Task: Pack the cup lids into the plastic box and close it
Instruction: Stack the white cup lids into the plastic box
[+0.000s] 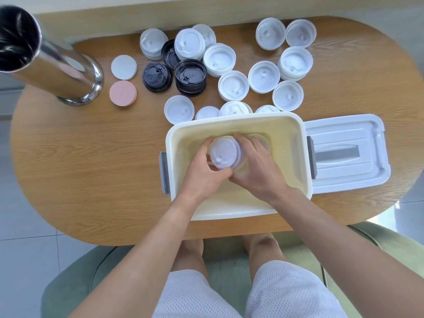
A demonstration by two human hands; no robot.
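Oval wooden desk carries an open cream plastic box. Inside it, left hand and right hand curl fingers around a white cup-lid stack. More white lids lie beyond; the box's white cover rests alongside.

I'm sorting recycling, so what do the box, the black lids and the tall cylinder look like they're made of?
Box: looks like glossy white plastic, slightly see-through walls. Black lids: thin moulded plastic, with embossed lettering. Tall cylinder: polished metal, probably steel, mirror reflections.
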